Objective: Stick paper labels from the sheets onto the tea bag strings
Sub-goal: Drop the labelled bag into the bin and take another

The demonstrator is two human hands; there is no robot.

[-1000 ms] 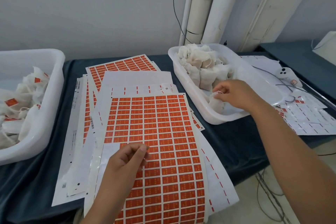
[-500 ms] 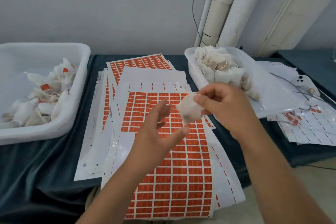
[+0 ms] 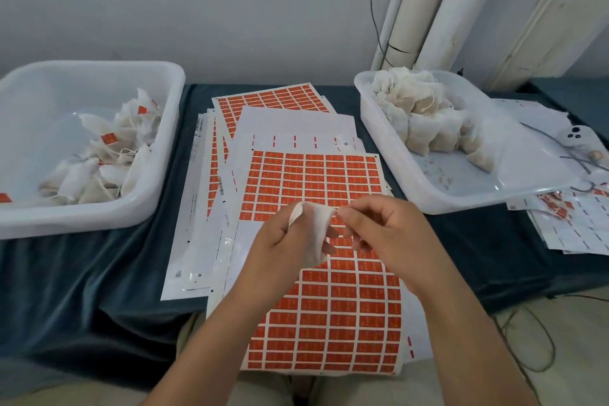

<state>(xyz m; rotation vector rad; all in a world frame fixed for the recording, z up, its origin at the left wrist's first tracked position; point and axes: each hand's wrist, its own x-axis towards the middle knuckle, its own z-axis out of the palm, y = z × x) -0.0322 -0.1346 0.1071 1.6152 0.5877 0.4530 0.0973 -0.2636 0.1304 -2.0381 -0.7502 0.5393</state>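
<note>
Pinching limp gauzy tea bag [image 3: 315, 224] (pillow-shaped): left hand [image 3: 276, 250], right hand [image 3: 389, 234].

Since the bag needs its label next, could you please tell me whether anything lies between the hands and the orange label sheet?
Nothing visible does. The left hand and right hand hold the tea bag over the top label sheet, and its orange labels lie bare beneath and around them.

You can read no text here: the print on the orange labels [image 3: 324, 310] and the barcodes [image 3: 220, 187] at the sheet edges are too small.
</note>
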